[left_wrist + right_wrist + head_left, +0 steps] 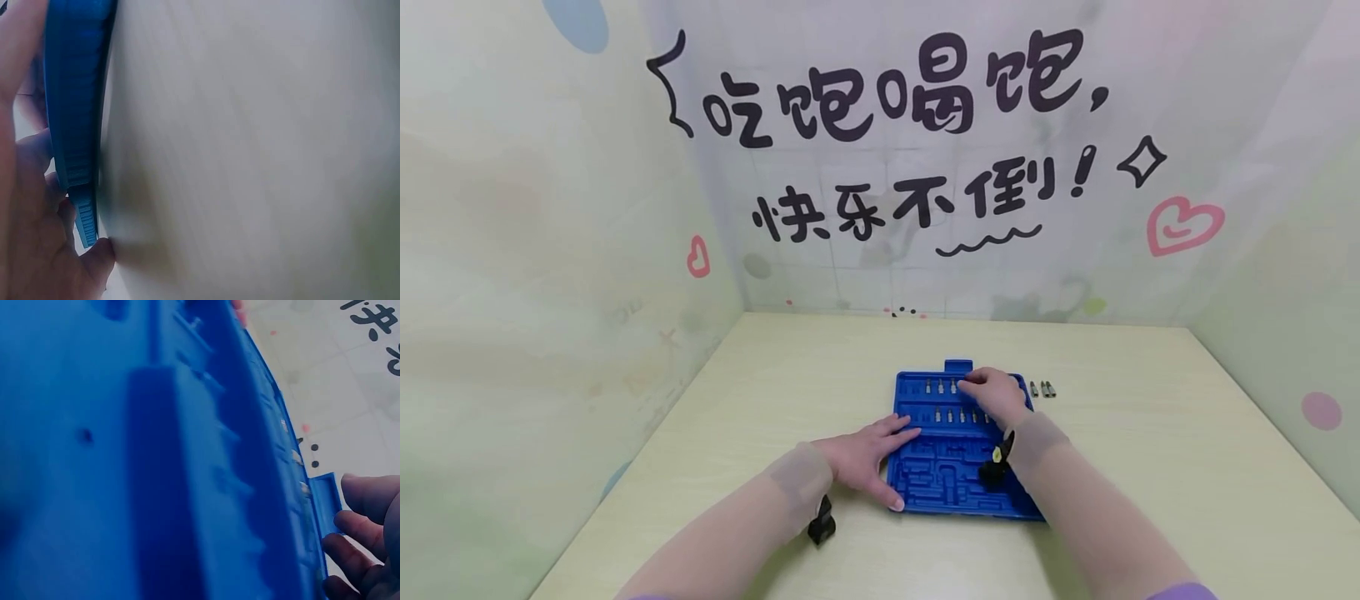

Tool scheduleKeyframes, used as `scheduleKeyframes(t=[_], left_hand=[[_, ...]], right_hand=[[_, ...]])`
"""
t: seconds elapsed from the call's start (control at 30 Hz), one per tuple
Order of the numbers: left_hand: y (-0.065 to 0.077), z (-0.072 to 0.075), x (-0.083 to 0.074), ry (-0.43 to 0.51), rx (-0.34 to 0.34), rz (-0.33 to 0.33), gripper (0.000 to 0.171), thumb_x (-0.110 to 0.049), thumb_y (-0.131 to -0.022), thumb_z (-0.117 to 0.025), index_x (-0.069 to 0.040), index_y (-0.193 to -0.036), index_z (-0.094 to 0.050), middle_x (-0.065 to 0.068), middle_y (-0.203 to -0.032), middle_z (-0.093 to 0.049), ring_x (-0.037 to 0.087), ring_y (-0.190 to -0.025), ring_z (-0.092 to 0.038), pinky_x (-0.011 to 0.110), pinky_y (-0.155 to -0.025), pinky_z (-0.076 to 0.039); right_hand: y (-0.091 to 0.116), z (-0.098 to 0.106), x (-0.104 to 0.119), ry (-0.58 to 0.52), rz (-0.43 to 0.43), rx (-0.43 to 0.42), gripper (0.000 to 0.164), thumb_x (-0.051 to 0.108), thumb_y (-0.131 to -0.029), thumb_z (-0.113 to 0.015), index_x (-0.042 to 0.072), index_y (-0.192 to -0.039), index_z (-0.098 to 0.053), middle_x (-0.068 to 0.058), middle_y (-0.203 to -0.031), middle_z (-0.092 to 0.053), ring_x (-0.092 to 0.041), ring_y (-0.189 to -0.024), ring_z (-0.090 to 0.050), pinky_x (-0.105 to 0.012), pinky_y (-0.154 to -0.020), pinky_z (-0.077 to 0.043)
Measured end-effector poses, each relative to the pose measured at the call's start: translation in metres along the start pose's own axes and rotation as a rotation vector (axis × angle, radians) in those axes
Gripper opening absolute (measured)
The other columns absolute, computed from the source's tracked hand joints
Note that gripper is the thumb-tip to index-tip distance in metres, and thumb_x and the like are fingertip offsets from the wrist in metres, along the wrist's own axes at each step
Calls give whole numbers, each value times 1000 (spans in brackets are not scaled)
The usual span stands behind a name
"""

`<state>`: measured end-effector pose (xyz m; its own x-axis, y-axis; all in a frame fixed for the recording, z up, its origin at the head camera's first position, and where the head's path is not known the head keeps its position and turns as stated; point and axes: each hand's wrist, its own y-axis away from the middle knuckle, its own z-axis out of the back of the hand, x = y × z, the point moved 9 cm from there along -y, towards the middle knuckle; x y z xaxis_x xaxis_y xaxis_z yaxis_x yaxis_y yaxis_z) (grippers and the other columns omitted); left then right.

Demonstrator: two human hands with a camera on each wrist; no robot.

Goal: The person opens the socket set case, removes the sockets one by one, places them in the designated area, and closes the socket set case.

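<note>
A blue plastic bit case [951,433] lies unfolded on the table, with small metal screwdriver bits [941,387] standing in its two upper rows. My left hand [865,454] rests on the case's left edge, fingers spread over the rim and thumb at the near left corner. The left wrist view shows its fingers along the case's side wall [78,94]. My right hand [996,396] reaches into the top row, fingertips right beside the third bit. In the right wrist view its thumb and fingers [356,534] are bent near the latch tab; I cannot tell whether they pinch a bit.
Several loose bits [1043,389] lie on the pale wooden table [805,367] just right of the case. The blue latch tab [958,366] sticks out at the far edge. Behind the table stands a printed wall [865,275]; side walls flank it.
</note>
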<state>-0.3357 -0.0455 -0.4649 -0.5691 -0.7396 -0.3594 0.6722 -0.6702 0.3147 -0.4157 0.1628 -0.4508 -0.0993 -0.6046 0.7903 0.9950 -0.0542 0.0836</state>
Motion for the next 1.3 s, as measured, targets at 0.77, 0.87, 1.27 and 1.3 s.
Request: scheduleKeyframes(t=[0.77,0.87,1.27,1.3], left_hand=[[-2,-1,2,19,7,1,105,-66,-72,-71,-34,-155,-15,-6,-162,-3,22,-147,-4,51,-113,-22],[-3,-2,3,23,7,1,105,-66,-72,-72,-34,-155,-16,-6,-162,-3,22,-147,-4,51,-113,-22],[-3,-1,2,30,10,-7,106,-64,-72,-73,-32,-155,-16,-6,-162,-3,21,-148,-2,50,-114,-20],[-3,-1,2,30,10,-5,106,-64,-72,-73,-33,-155,-16,-6,-162,-3,21,-148,-2,49,-114,-20]], right_hand=[[-7,-18,-3,153,-81,15,51,35,-87,-72,13,-131,-61,-20,-141,-46,-46,-133,-26,-62,-108,-13],[-8,-19,-5,104,-125,7,48,32,-85,-74,13,-127,-63,-21,-140,-45,-45,-132,-25,-61,-107,-14],[-11,-22,-9,-29,-220,7,36,22,-84,-76,11,-117,-68,-27,-141,-34,-45,-134,-15,-63,-108,-7],[-11,-22,-9,-33,-223,5,36,22,-83,-76,11,-117,-68,-27,-141,-35,-44,-134,-16,-62,-108,-7]])
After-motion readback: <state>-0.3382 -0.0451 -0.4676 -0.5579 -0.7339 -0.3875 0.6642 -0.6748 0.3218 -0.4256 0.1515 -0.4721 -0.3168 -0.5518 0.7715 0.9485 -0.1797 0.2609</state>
